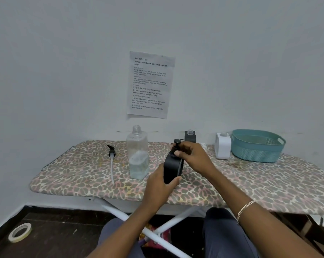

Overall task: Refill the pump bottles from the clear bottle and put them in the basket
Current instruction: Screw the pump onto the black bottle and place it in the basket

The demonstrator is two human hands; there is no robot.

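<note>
1. A roll of tape (19, 232) lies flat on the dark floor at the lower left, and the person's knees sit under the near edge of the table (250, 179) (an ironing board with a leopard-print cover).
2. A chain bracelet (245, 209) circles the right wrist.
3. The left hand (157, 185) grips the lower body of a black pump bottle (173, 168), its fingers wrapped behind and its thumb on the near face.
4. This bottle is over the middle of the table, leaning slightly. Whether its base touches the cover cannot be told.
5. The right hand (191, 155) is on top of it, fingers curled round the neck, with the black pump head (177, 141) poking up above the knuckles.
6. Just left of the held bottle stands the clear bottle (137, 157), upright and uncapped, with liquid filling only its lower part.
7. Further left a loose pump (111, 155) lies on the cover, its white tube pointing to the near edge.
8. Near the wall behind the right hand stands a second black bottle (190, 136), its neck open.
9. To the right stands a white bottle (222, 146), just beside the teal basket (254, 153) at the far right of the table.
10. A printed sheet (150, 84) is stuck to the wall above.
</note>
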